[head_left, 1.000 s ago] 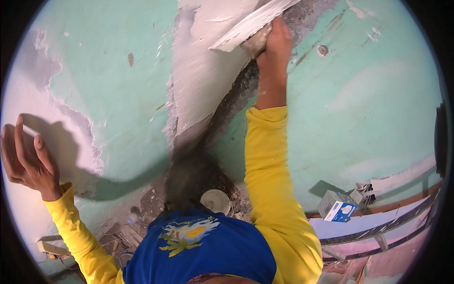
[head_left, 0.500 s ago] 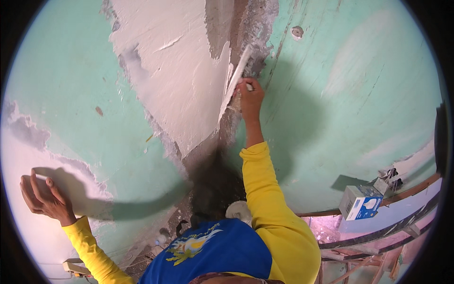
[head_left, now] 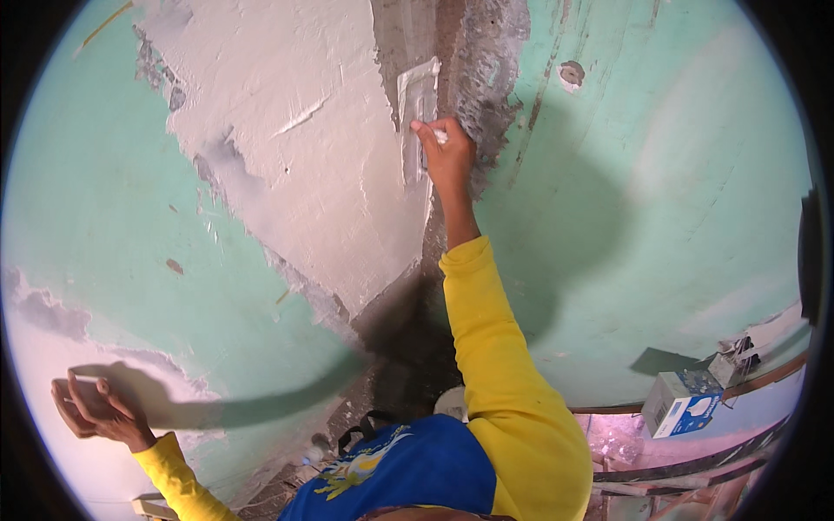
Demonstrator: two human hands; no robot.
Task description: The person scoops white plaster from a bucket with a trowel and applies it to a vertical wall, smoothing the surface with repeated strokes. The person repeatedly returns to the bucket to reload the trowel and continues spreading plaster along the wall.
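My right hand (head_left: 452,156) is closed round the handle of a flat rectangular plastering trowel (head_left: 424,85). The trowel's blade lies close to the wall, at the right edge of a broad patch of wet white plaster (head_left: 278,148), with plaster along its upper edge. Beside it runs a bare grey-brown strip (head_left: 408,30) at the corner. At the far left, my left hand (head_left: 100,412) holds nothing, its fingers apart and slightly bent, against or just off a whitish patch of wall; contact is unclear.
Green painted wall (head_left: 678,200) spreads to both sides, with a small round hole (head_left: 571,75) on the right. A blue-and-white cardboard box (head_left: 685,404) sits on a ledge at lower right, near loose wires (head_left: 740,349). Below are dark curved rails (head_left: 695,464) and timber pieces.
The trowel has turned from nearly edge-on to showing its back, and has moved left and up with my right hand. My left hand appears lower; the whole view has shifted somewhat.
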